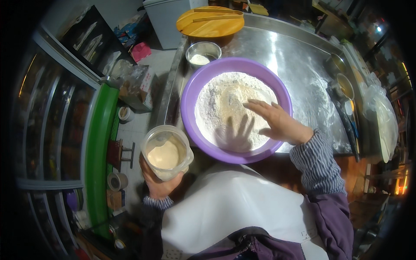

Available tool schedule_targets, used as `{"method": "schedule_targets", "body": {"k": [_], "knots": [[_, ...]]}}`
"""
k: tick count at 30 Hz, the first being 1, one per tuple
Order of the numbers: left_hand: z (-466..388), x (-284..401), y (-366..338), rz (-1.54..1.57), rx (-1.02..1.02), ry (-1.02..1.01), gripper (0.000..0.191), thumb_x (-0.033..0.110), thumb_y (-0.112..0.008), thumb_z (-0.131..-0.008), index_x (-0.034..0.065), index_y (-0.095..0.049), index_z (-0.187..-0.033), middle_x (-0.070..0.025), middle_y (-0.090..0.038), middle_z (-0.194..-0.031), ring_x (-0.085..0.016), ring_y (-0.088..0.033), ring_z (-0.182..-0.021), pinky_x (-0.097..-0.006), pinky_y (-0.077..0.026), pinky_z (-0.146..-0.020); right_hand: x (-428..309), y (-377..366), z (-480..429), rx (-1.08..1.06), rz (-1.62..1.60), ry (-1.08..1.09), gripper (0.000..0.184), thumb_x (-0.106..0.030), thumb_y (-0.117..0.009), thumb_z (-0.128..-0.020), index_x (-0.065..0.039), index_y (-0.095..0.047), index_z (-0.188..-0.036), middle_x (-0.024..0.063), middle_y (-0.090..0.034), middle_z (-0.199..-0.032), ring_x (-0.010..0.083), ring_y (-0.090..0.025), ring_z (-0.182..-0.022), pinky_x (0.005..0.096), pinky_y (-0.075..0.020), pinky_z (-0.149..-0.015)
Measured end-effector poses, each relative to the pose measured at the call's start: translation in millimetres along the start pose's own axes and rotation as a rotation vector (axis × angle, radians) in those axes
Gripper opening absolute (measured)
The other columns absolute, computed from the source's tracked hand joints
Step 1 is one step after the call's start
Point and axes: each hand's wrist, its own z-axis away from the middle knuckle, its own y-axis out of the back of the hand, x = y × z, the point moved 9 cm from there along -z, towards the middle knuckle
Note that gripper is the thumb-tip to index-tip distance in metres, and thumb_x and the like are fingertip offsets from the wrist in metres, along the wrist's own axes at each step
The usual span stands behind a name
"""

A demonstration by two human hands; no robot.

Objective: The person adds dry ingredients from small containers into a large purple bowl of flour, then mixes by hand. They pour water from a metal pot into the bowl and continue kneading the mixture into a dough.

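Observation:
A purple plastic basin stands at the near edge of a stainless steel table, holding white flour with a beige powder scattered over its middle. Above the right part of the flour is my right hand, fingers spread and holding nothing, its shadow falling on the flour. My left hand grips a translucent plastic tub left of the basin; pale beige powder lies inside the tub. Behind the basin is a metal bowl with some white flour in it.
The stainless steel table has flour smears on its right. A round wooden board with wooden tongs on it lies at the back. Metal pots, long-handled utensils and a plastic bag line the right edge. A cardboard box stands left.

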Motion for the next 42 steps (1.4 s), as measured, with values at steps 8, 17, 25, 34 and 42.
{"method": "schedule_targets", "body": {"k": [8,17,25,34,42], "knots": [[13.1,-21.2,-13.9,0.500,-0.005,0.444,0.102,0.032,-0.085,-0.060,0.0065,-0.026,-0.139,-0.0159,-0.036,-0.138,-0.032,-0.039,-0.126,-0.0454,-0.029,-0.107,94.2,10.1,102.4,0.733,-0.671,-0.297,0.031,0.002,-0.057,-0.087,-0.001,-0.053,-0.118,0.0139,-0.051,-0.126,0.0206,-0.061,-0.101,0.0308,-0.0515,-0.089],[43.7,-61.0,1.9,-0.006,-0.144,0.282,0.087,0.025,-0.079,-0.067,0.0020,-0.031,-0.137,-0.0165,-0.043,-0.132,-0.030,-0.046,-0.121,-0.0406,-0.038,-0.102,160.6,-82.1,201.1,0.721,-0.792,-0.816,0.027,0.003,-0.053,-0.089,0.001,-0.055,-0.116,0.0111,-0.058,-0.115,0.0187,-0.059,-0.105,0.0300,-0.0472,-0.092],[-19.9,8.8,-33.4,-0.027,-0.193,-0.114,0.075,0.037,-0.072,-0.076,-0.0016,-0.034,-0.128,-0.0191,-0.045,-0.124,-0.029,-0.051,-0.110,-0.0398,-0.047,-0.089,43.3,24.8,95.2,0.598,-0.501,-0.163,0.025,0.002,-0.054,-0.084,0.001,-0.059,-0.108,0.0129,-0.061,-0.109,0.0211,-0.060,-0.102,0.0303,-0.0487,-0.084],[-67.6,77.6,-50.8,-0.067,0.048,-0.244,0.042,0.034,-0.065,-0.078,-0.0043,-0.055,-0.090,-0.0149,-0.059,-0.078,-0.029,-0.061,-0.072,-0.0371,-0.051,-0.066,-149.8,6.2,-24.4,0.107,0.062,0.718,0.018,-0.009,-0.057,-0.071,0.000,-0.063,-0.086,0.0089,-0.061,-0.080,0.0189,-0.062,-0.074,0.0300,-0.0502,-0.064],[-55.4,59.6,-52.4,0.007,-0.378,-0.197,0.094,0.035,-0.084,-0.058,-0.0052,-0.035,-0.126,-0.0208,-0.046,-0.118,-0.034,-0.050,-0.106,-0.0434,-0.040,-0.094,-167.6,-27.5,-41.6,-0.178,0.202,0.735,0.014,-0.006,-0.056,-0.071,0.002,-0.058,-0.082,0.0083,-0.058,-0.076,0.0193,-0.061,-0.068,0.0278,-0.0505,-0.059]]}}
